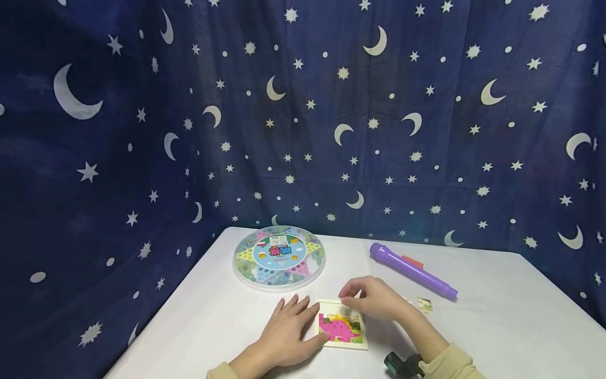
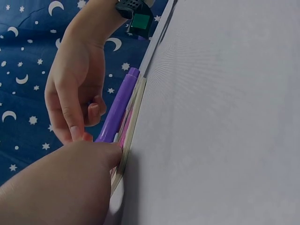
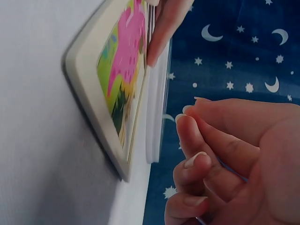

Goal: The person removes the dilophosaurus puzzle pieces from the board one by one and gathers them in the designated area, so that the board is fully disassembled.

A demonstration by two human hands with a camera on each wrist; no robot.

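A small square jigsaw puzzle (image 1: 339, 330) in a cream frame shows a pink dinosaur; a strip along its top is plain cream. My left hand (image 1: 290, 332) lies at its left side with fingers spread, the thumb over the lower left edge. Just above the puzzle's upper right corner hovers my right hand (image 1: 374, 299). In the right wrist view that right hand (image 3: 225, 154) has curled fingers, with thumb and fingertips close together and no piece visible between them. The left wrist view shows the left thumb (image 2: 101, 154) against the frame's edge (image 2: 136, 110).
Loose puzzle pieces (image 1: 424, 304) lie right of the right hand. Behind them is a purple microphone-shaped toy (image 1: 413, 271) with an orange-red object (image 1: 413, 261) beside it. A round Chinese checkers box (image 1: 279, 258) stands back left. A starry curtain (image 1: 331, 105) borders the white table (image 1: 492, 295).
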